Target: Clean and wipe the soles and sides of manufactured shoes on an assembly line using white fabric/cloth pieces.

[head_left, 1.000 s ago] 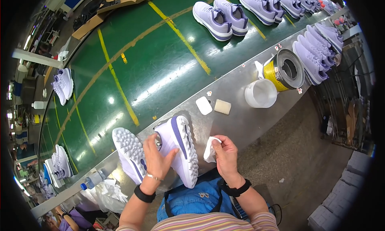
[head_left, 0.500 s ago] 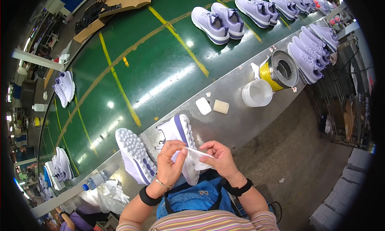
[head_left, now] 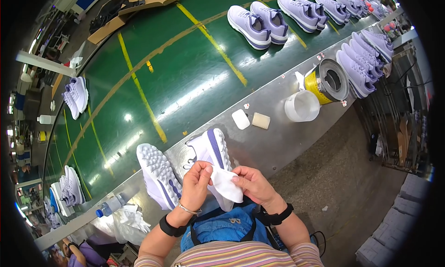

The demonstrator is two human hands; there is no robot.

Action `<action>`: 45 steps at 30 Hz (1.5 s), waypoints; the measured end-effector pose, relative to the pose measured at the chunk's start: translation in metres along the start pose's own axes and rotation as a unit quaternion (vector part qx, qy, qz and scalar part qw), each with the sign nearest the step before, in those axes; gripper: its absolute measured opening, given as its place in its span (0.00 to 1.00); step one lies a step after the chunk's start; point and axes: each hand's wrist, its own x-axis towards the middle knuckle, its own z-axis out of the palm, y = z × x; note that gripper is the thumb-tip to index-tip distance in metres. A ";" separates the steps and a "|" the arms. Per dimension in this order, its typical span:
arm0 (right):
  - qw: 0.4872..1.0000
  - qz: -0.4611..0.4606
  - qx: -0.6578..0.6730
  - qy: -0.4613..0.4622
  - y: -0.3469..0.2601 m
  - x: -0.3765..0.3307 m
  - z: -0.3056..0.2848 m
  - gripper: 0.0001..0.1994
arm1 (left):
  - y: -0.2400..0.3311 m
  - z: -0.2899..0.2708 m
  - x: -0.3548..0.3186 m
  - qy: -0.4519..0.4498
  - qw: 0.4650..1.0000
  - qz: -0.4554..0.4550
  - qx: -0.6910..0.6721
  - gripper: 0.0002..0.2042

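Pinching a white cloth point(head_left: 226, 183), the left hand point(head_left: 194, 186) and right hand point(head_left: 256, 186), curled nearly closed, hold it over a tipped lilac shoe point(head_left: 207, 151) on the metal bench point(head_left: 254, 149)! Off left, a plastic bag point(head_left: 130, 237) bulges with crumpled white material point(head_left: 127, 219); farther out, a white tub point(head_left: 296, 112), contents unclear, stands beside a dark-mouthed, yellow-banded tin point(head_left: 315, 87).

A thin white cloth point(head_left: 226, 184) spans my left hand point(head_left: 195, 186) and right hand point(head_left: 256, 187), over a pale lilac, chunky-soled sneaker point(head_left: 213, 150) tipped on its side.
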 end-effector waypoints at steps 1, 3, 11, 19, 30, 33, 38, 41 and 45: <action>1.000 0.021 0.004 0.002 -0.001 0.000 0.001 0.07 | -0.001 -0.002 0.000 -0.006 0.999 -0.026 -0.040 0.07; 1.000 0.024 -0.007 -0.004 0.000 -0.001 0.001 0.08 | -0.002 -0.004 -0.001 -0.011 0.995 -0.052 -0.080 0.08; 0.997 0.020 -0.071 0.000 0.007 0.001 0.006 0.09 | -0.001 0.003 -0.010 0.017 0.992 -0.034 -0.120 0.07; 0.966 -0.072 -0.237 0.070 0.015 -0.008 0.005 0.10 | 0.005 0.007 -0.026 0.007 0.965 0.198 0.173 0.04; 0.981 -0.142 0.062 0.120 0.035 0.002 0.016 0.08 | -0.014 0.014 -0.024 -0.001 0.900 0.299 0.319 0.08; 0.982 -0.098 0.129 0.101 0.037 0.002 0.013 0.07 | -0.019 0.015 -0.021 0.012 0.906 0.279 0.317 0.07; 0.979 -0.083 0.139 0.126 0.030 0.006 0.012 0.03 | -0.015 0.014 -0.026 -0.012 0.957 0.167 0.235 0.09; 0.963 -0.108 -0.107 0.224 0.022 0.019 0.008 0.02 | -0.025 0.003 -0.017 0.142 0.898 0.257 0.328 0.14; 0.942 -0.120 -0.197 0.242 0.021 0.040 -0.005 0.04 | -0.042 -0.010 0.012 0.160 0.929 0.126 0.309 0.28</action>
